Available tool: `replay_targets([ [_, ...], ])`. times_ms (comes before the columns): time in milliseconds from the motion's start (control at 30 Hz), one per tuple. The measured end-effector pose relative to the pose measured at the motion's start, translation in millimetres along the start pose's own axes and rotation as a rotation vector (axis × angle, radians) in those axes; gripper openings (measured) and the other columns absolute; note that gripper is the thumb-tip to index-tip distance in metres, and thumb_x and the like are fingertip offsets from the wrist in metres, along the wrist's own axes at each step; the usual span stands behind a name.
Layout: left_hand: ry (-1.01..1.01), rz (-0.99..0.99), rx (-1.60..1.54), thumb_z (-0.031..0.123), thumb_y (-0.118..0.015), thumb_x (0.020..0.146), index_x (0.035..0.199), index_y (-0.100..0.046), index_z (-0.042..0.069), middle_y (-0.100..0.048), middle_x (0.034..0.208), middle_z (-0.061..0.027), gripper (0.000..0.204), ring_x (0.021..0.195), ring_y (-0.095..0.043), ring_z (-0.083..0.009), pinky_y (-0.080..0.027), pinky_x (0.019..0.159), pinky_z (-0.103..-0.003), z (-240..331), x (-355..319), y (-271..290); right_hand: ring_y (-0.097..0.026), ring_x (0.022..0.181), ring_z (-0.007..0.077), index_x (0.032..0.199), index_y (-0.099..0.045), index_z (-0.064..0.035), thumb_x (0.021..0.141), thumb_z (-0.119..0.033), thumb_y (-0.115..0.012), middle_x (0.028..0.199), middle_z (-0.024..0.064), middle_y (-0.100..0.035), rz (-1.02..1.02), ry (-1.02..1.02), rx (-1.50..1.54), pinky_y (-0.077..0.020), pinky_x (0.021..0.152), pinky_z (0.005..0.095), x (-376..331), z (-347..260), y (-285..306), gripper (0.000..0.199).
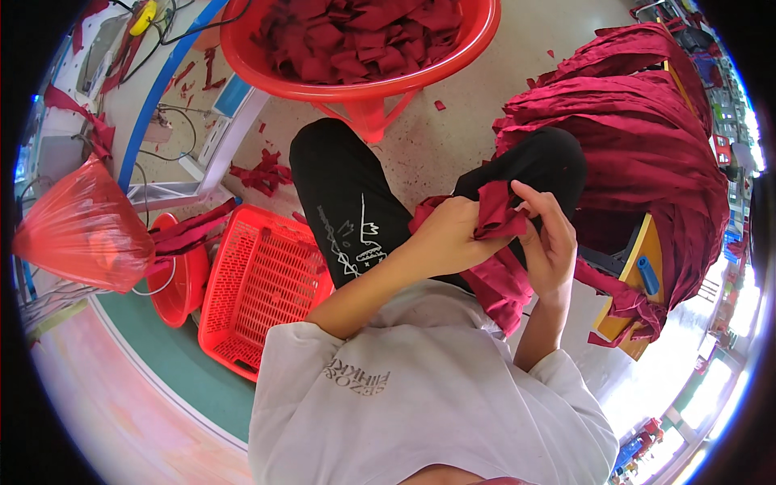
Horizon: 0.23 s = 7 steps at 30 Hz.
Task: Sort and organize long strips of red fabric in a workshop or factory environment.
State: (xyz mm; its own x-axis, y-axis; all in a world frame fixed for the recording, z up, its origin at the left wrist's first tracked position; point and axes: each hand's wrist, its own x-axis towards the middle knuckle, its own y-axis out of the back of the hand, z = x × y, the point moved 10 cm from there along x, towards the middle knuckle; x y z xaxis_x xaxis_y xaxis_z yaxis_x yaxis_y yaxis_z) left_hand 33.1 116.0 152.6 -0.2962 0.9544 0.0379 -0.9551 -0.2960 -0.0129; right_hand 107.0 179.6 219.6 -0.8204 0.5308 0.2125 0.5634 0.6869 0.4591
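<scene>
Over my lap, my left hand (450, 232) is closed on a bunched piece of dark red cloth (499, 212). My right hand (551, 240) is at the right edge of the same cloth, which sits between its thumb and bent forefinger; its other fingers are partly hidden. More of the red fabric (499, 287) hangs below my hands across my lap. Part of the cloth behind my left wrist is hidden.
Ahead stands a red plastic tub (364, 90) heaped with dark red cloth pieces. Long red fabric strips (614, 121) drape over a yellow-edged rack at right. At left are a red basket (267, 283), a red bucket (174, 299) and a red plastic bag (85, 226). Scraps (263, 172) litter the floor.
</scene>
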Motion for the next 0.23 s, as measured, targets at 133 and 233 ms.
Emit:
replay_targets([
  [133,0.017,-0.053,0.017,0.020,-0.069,0.081,0.094,-0.059,0.003,-0.060,0.072,-0.0169,0.023,0.068,-0.058,-0.0392,-0.044,0.058,-0.041,-1.1,0.4,-1.6,-0.051,0.078,0.0214,0.121,-0.061,0.0019,0.078,0.008,-0.057,0.085,0.0105,-0.056,-0.130,-0.036,0.024,-0.0430,0.074,0.0291,3.4,4.6,-2.0,0.044],
  [233,-0.033,-0.096,0.120,0.021,-0.070,0.080,0.099,-0.060,0.004,-0.063,0.079,-0.0190,0.028,0.073,-0.061,-0.0396,-0.046,0.060,-0.043,-1.1,0.2,-3.8,-0.051,0.079,0.0217,0.124,-0.059,0.0016,0.078,0.006,-0.058,0.087,0.0100,-0.056,-0.263,0.036,-0.076,-0.0428,0.074,0.0290,9.0,-1.6,-7.8,0.046],
])
